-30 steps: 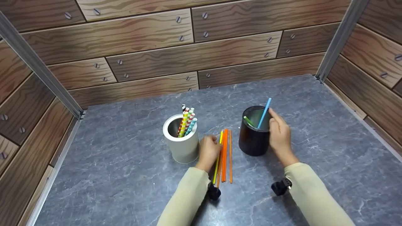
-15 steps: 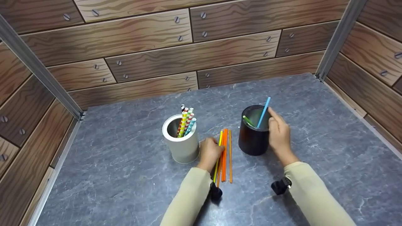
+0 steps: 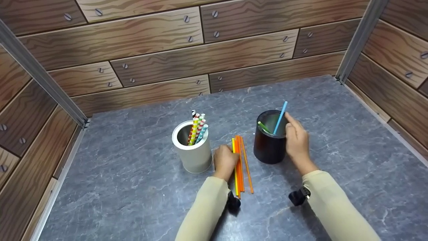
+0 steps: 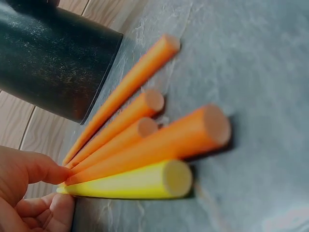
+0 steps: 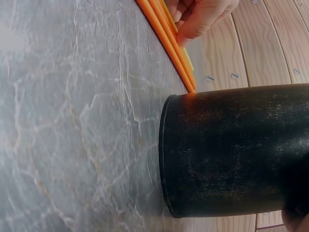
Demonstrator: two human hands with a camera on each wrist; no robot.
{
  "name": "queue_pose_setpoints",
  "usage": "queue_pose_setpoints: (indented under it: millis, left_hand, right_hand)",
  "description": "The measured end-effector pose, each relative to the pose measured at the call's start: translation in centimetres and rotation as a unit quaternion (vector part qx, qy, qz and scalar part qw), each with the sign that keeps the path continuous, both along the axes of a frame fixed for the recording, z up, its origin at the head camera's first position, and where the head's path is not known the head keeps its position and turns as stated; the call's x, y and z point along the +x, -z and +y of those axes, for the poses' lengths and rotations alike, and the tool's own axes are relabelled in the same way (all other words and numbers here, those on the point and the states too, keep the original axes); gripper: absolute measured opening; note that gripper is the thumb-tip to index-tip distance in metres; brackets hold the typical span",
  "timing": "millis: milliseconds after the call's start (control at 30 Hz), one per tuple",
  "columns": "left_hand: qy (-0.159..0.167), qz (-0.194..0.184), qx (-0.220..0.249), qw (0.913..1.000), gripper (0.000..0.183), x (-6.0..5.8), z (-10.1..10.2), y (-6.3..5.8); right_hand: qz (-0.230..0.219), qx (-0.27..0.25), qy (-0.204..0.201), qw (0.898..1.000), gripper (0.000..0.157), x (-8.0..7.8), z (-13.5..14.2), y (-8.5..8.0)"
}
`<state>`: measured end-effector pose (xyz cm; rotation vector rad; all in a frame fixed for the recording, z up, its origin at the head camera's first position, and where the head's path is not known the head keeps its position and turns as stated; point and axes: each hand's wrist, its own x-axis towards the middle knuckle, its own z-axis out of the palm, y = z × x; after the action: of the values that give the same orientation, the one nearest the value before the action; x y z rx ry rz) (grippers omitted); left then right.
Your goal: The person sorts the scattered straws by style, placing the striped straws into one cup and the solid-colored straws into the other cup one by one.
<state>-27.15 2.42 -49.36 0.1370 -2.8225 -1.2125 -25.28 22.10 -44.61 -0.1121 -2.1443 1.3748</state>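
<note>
My left hand (image 3: 225, 161) pinches the bunch of plain straws on the table, thumb at the orange straws (image 4: 159, 140) and curled fingers beside the yellow straw (image 4: 145, 182). One orange straw (image 3: 247, 167) slants away from the others at its near end. My right hand (image 3: 297, 142) holds the right side of an upright black cup (image 3: 269, 149), index finger up at its rim. Inside the cup lean a blue straw (image 3: 281, 117) and a green straw (image 3: 263, 127). The right hand's far fingers are hidden behind the cup.
Just left of my left hand stands a white cup (image 3: 195, 159) with several patterned paper straws (image 3: 198, 130) in it. Wood-plank-patterned walls (image 3: 160, 50) enclose the grey marbled table (image 3: 127, 167) at the back and sides.
My left hand has shifted slightly right. The yellow straw now lies against the orange ones, and the outer orange straw's near end has swung right. My right hand stays at the black cup.
</note>
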Motion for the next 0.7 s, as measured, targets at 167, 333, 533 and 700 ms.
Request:
queue_pose_setpoints:
  millis: [167,333,533,700]
  left_hand:
    - [-0.006,-0.012,-0.003,0.9999,0.039,-0.08,0.11,-0.08]
    - [-0.011,-0.011,-0.009,0.9998,0.043,-0.07,0.22,0.06]
    - [-0.008,0.002,-0.003,1.0000,0.041,-0.02,0.27,0.17]
    - [-0.007,0.011,-0.007,0.9999,0.038,-0.04,0.24,0.34]
  right_hand:
    - [0.002,-0.002,-0.001,1.000,0.039,-0.01,-0.03,-0.09]
    - [-0.002,-0.004,-0.001,1.000,0.039,-0.05,-0.08,-0.06]
    - [0.009,-0.003,0.003,1.000,0.039,-0.02,-0.10,-0.09]
    - [0.013,-0.003,0.004,1.000,0.038,-0.02,-0.12,-0.05]
